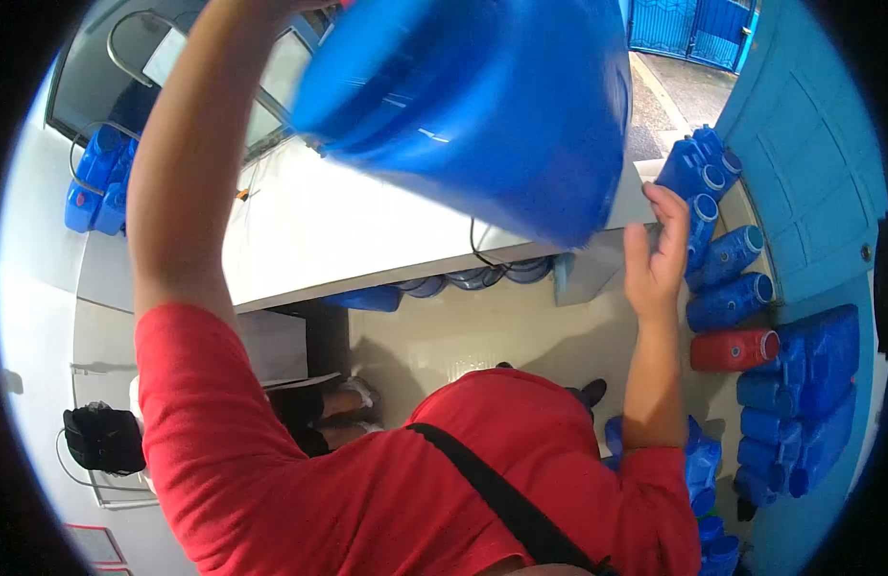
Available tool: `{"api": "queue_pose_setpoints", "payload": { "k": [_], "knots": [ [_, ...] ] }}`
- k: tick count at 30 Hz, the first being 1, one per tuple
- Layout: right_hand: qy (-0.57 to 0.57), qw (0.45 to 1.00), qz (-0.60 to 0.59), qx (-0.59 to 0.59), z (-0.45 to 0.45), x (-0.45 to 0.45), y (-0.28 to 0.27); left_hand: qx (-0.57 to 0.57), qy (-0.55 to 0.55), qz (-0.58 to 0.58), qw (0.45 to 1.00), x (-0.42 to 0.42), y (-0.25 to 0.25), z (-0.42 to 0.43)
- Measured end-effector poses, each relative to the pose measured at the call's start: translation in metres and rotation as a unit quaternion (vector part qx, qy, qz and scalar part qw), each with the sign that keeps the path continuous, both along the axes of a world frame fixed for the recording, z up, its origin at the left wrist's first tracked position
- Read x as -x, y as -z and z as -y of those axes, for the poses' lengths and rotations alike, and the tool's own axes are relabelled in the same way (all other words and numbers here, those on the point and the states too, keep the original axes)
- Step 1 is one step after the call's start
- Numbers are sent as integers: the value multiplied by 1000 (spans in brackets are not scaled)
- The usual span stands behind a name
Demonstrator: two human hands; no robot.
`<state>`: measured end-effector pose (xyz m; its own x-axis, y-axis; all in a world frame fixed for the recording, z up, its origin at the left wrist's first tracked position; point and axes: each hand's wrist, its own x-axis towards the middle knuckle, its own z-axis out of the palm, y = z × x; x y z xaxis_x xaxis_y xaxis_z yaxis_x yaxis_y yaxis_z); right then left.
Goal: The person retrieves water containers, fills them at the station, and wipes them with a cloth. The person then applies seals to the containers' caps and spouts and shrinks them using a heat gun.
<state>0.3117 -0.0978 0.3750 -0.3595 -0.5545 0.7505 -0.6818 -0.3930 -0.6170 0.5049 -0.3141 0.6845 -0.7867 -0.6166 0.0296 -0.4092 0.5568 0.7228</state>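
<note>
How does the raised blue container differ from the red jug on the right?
The blue container is tilted above the white counter; the red jug sits among blue jugs by the door. The blue container looks partly blurred, the red jug sharper. The blue container looks larger than the red jug, perhaps only from nearness. Both have single-colour bodies.

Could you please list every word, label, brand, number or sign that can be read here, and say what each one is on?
No text can be read in this view.
Raised blue container: motion-blurred, no lettering legible.
Red jug: a small round mark, too small to read.
Blue jug at far left: a small reddish mark, too small to read.
Red-framed sheet on the wall: nothing legible.
</note>
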Motion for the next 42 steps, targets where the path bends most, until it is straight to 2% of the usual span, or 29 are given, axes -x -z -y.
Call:
{"api": "queue_pose_setpoints", "payload": {
  "k": [3,5,7,9,11,15,17,18,19,21,22,23,25,26,27,28,29,31,33,34,36,37,38,39,40,41,42],
  "knots": [
    [-40,997,-37,60,3,-27,-36,-56,-13,-101,993,-73,-9,-10],
    [-155,979,-69,117,15,-52,-52,-106,-18,-162,981,-114,-12,-14],
    [-226,962,-95,121,35,-75,-53,-155,-21,-218,963,-152,-14,-15],
    [-314,938,-120,85,65,-91,-50,-206,-21,-273,939,-186,-17,-16],
    [-334,932,-140,1,89,-109,-52,-252,-20,-326,911,-216,-20,-20],
    [-436,896,-55,-57,139,-117,-33,-305,-36,-428,850,-266,-20,-24],
    [-481,860,69,-159,162,-119,-28,-258,-94,-462,843,-290,-8,-20],
    [-498,847,113,-152,173,-125,-22,-138,-167,-451,866,-303,2,-21],
    [-517,835,110,-152,188,-129,-17,-27,-248,-461,852,-291,26,-14],
    [-558,746,311,-187,216,-138,-9,60,-302,-434,847,-250,69,0],
    [-547,750,276,-249,229,-141,-8,66,-310,-453,833,-236,96,8],
    [-553,742,279,-256,238,-147,-7,98,-312,-443,834,-217,122,12],
    [-530,620,404,-414,257,-157,-4,109,-362,-349,857,-184,163,11],
    [-552,568,414,-449,271,-164,10,141,-346,-279,885,-178,184,13],
    [-550,567,412,-454,282,-171,17,142,-346,-220,901,-172,199,11],
    [-539,517,446,-494,290,-177,24,118,-385,-162,901,-169,220,15],
    [-523,464,481,-529,293,-184,30,202,-359,-79,908,-168,232,15],
    [-498,466,473,-558,299,-198,38,283,-312,-50,906,-170,249,20],
    [-574,472,447,-498,306,-212,50,285,-299,-42,910,-176,263,30],
    [-571,474,448,-498,308,-220,52,291,-288,-32,912,-182,266,34],
    [-507,576,429,-477,322,-238,53,324,-280,-32,903,-195,266,51],
    [-503,579,429,-478,334,-245,62,355,-274,-28,893,-201,268,61],
    [-451,735,298,-409,349,-252,75,362,-286,-13,887,-210,272,73],
    [-377,855,152,-322,355,-255,83,351,-292,24,890,-219,270,83],
    [-319,885,90,-327,351,-251,64,336,-304,44,890,-229,271,97],
    [-316,885,92,-331,348,-248,57,320,-317,67,890,-241,276,110],
    [-286,901,45,-323,348,-245,53,325,-316,86,887,-253,278,122]
  ]
}}
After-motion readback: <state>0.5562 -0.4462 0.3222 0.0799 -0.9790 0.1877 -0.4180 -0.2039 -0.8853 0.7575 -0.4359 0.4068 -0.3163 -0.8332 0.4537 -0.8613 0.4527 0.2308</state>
